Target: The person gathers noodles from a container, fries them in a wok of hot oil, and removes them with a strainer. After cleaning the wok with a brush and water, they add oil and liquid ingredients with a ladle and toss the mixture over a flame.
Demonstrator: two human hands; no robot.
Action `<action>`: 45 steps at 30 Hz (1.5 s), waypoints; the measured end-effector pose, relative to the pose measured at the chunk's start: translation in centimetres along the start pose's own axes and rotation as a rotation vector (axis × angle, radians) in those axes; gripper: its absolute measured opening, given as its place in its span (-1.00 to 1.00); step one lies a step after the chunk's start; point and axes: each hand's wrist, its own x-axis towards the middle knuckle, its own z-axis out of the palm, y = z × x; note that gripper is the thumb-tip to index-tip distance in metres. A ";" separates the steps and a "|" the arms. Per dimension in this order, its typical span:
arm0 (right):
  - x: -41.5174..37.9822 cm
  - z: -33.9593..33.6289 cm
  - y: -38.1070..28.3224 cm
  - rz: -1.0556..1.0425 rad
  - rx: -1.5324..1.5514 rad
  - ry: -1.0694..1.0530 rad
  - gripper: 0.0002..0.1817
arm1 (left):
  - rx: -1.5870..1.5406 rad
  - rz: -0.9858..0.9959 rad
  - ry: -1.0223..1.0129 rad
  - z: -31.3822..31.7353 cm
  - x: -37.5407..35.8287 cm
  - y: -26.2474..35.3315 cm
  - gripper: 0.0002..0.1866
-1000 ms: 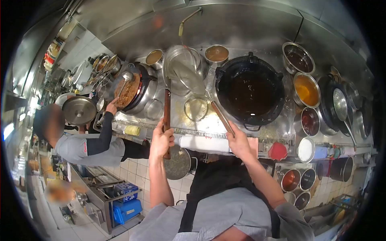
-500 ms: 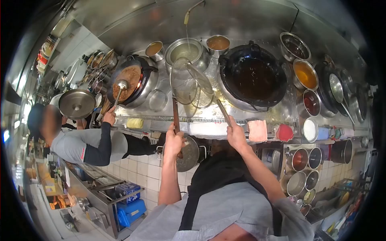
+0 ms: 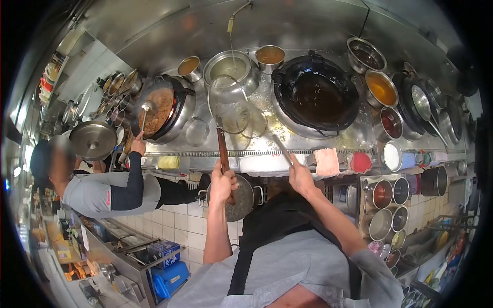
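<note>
My left hand [image 3: 223, 180] is wrapped round the wooden handle of a wire strainer [image 3: 222, 141], whose round mesh reaches up to the front of a steel pot of water [image 3: 231, 64]. Water runs into that pot from a thin tap [image 3: 231, 23]. In my right hand [image 3: 301, 177] is the handle of a ladle [image 3: 282, 150]; its head is blurred over the strainer's mesh. A large black wok [image 3: 316, 97] with dark liquid sits to the right of both tools.
At the left a co-worker [image 3: 105, 192] holds a ladle in a wok of brown food [image 3: 156, 110]. Sauce bowls [image 3: 381, 88] stand at the right. A folded white cloth [image 3: 264, 163] lies on the front edge, and a two-handled pot [image 3: 241, 203] is below it.
The ladle's head has shifted left and down over the strainer and is now blurred. The whole view has shifted slightly, with the stove things a little further left.
</note>
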 end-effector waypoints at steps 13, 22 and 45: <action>-0.3 0.7 -0.2 -0.171 0.325 0.082 -0.41 | 0.027 -0.002 -0.040 0.2 1.4 -1.7 -0.46; -0.6 -7.7 0.0 0.029 0.174 0.365 -0.41 | 0.149 0.072 0.096 2.8 1.0 -3.2 -0.43; 5.0 -18.0 13.4 0.699 1.418 -0.164 -0.86 | -0.524 -0.177 -0.254 2.2 4.5 -17.2 -0.73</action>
